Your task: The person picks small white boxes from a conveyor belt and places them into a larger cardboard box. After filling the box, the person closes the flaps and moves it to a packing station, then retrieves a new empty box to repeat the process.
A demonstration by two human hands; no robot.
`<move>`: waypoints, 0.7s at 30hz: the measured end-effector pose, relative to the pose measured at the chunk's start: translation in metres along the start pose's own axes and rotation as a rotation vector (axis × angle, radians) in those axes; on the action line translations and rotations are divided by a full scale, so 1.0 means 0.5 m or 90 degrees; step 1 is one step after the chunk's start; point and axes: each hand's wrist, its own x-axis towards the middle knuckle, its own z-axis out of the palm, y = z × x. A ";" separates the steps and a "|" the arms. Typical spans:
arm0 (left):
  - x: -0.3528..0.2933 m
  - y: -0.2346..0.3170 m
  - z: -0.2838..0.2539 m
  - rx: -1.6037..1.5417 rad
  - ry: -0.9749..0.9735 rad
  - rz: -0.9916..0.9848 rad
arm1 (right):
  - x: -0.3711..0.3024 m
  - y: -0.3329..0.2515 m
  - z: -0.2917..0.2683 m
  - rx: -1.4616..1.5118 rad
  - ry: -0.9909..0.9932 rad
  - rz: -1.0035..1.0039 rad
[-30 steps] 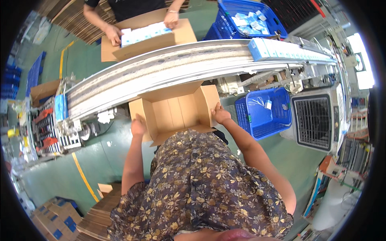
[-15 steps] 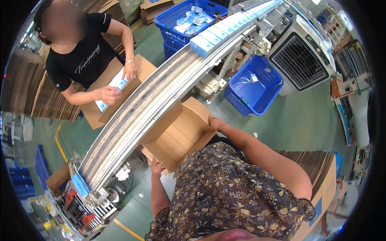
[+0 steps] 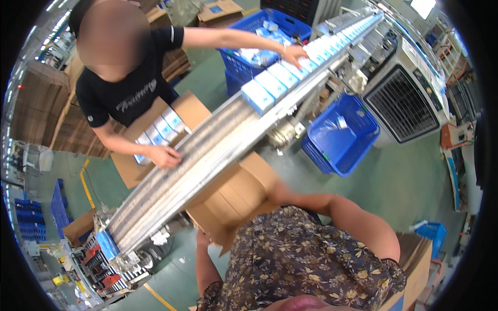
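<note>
An open brown cardboard box [image 3: 228,205] is tilted in front of my torso, beside the near rail of the conveyor; its bare bottom shows. My left hand [image 3: 203,238] is closed on the lower left of the box, its fingers partly hidden by the cardboard. At the right flap, my right hand [image 3: 280,193] grips the edge, smeared by motion. Blue-and-white small cartons [image 3: 264,92] stand in a row on the conveyor [image 3: 207,142], farther off than my box.
Across the conveyor a co-worker [image 3: 122,93] reaches to the cartons, with a partly filled cardboard box [image 3: 192,110] in front. Blue baskets [image 3: 340,140] and a grey air cooler [image 3: 402,93] stand right. Stacked flat cardboard [image 3: 415,264] lies behind my right arm.
The co-worker's one hand has left the box and stretched to the cartons on the conveyor; the other has moved to the conveyor's edge. My view has shifted; my hands stay at the box.
</note>
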 end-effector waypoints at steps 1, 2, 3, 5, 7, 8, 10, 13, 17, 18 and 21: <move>0.052 0.108 0.021 -0.008 -0.082 -0.053 | -0.078 0.102 0.126 -0.083 0.146 -0.078; 0.015 0.122 -0.013 -0.023 -0.075 -0.147 | -0.009 0.039 0.077 -0.131 -0.107 0.016; -0.015 0.134 -0.024 -0.014 -0.054 -0.224 | 0.042 0.013 -0.028 0.060 -0.303 0.066; -0.024 0.185 -0.017 0.032 -0.081 -0.360 | 0.035 0.029 -0.038 -0.096 -0.168 -0.077; 0.022 0.197 -0.015 0.302 -0.217 -0.321 | 0.036 0.042 -0.044 -0.107 -0.147 -0.105; 0.043 0.199 -0.011 0.444 -0.292 -0.299 | 0.036 0.046 -0.045 -0.099 -0.147 -0.104; 0.040 0.177 0.027 0.485 -0.133 -0.314 | 0.044 0.054 -0.043 -0.085 -0.158 -0.103; 0.047 0.082 0.053 0.569 0.029 -0.226 | 0.056 0.048 -0.057 -0.070 -0.176 -0.104; 0.067 0.099 0.040 0.552 -0.096 -0.158 | -0.040 0.048 -0.075 -0.058 -0.186 -0.057; 0.063 0.114 0.032 0.518 -0.106 -0.147 | -0.064 0.047 -0.081 -0.068 -0.170 -0.049; 0.004 0.206 0.035 0.516 -0.124 -0.088 | -0.094 0.047 -0.074 -0.109 -0.138 -0.023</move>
